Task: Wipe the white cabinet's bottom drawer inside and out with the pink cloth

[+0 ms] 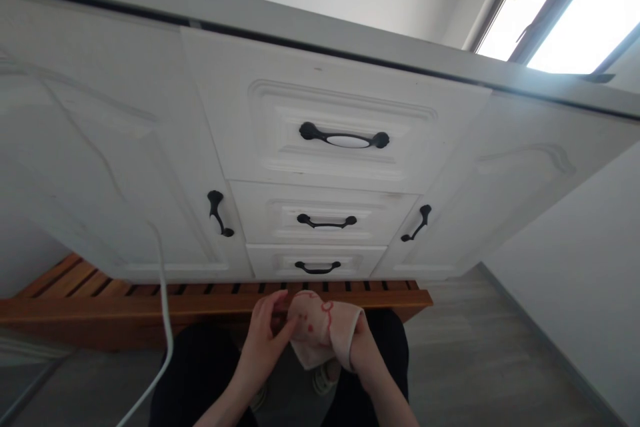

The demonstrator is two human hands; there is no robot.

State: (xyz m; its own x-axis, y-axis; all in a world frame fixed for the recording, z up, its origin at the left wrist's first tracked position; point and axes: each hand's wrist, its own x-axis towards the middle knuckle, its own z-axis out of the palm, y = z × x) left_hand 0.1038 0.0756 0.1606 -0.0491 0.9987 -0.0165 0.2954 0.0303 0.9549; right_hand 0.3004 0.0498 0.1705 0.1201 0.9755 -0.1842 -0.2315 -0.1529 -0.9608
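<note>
A pale pink cloth (320, 328) with red markings is bunched in front of my knees, near the edge of a wooden slatted bench. My right hand (362, 345) is wrapped in this cloth; its fingers are covered and only the wrist side shows. On the other side my left hand (265, 328) has its fingers curled and its thumb on the cloth's left end, with a gap showing between thumb and forefinger. One lower corner of the cloth hangs down between my legs.
White cabinet drawers (345, 110) and doors with dark handles stand ahead, under a grey countertop (320, 23). The wooden bench (150, 307) runs along their foot. A white cable (165, 307) hangs at the left. A window (555, 13) is at upper right.
</note>
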